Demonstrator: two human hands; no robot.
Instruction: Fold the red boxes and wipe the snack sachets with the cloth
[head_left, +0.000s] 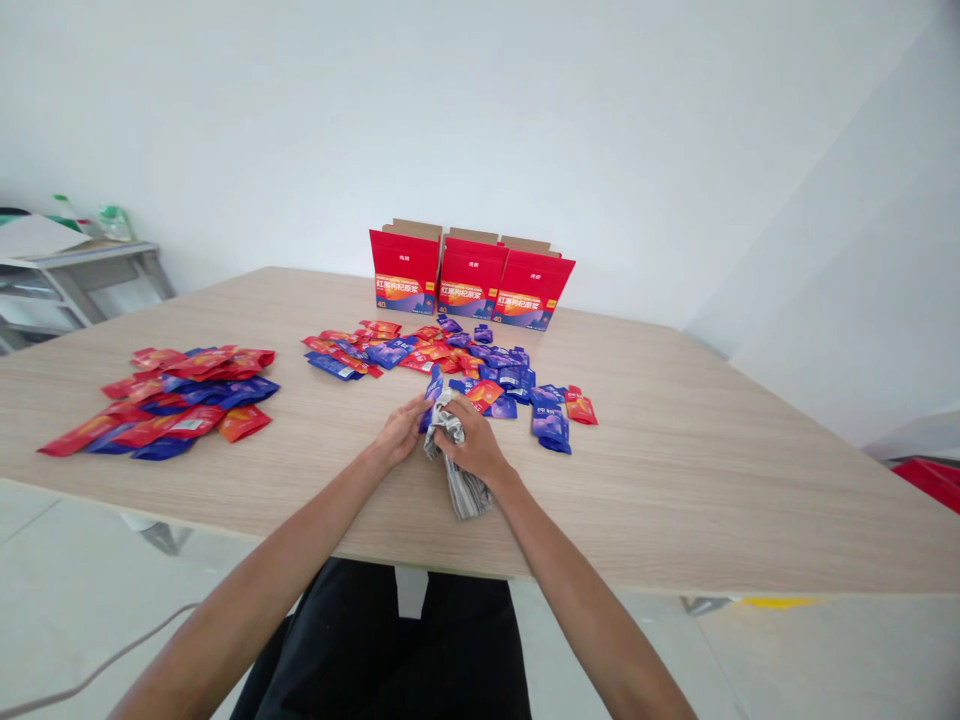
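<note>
Near the front middle of the table, my left hand (402, 430) is closed on a blue pouch (433, 388) standing roughly upright. Pressed against that pouch is a grey striped cloth (466, 490), bunched in my right hand (475, 442), with its loose end hanging down onto the tabletop. Just beyond my hands lies a scattered pile of red and blue pouches (514, 378). One blue pouch (551, 428) rests to the right of my right hand, beside a red pouch (580, 406). My fingers partly hide the held pouch.
Three red boxes (471, 278) with raised flaps stand in a row at the back of the wooden table (675, 480). A layered heap of red and blue pouches (187, 395) lies at the left. Farther left, a grey side table (97, 252) holds papers and a green-and-clear item.
</note>
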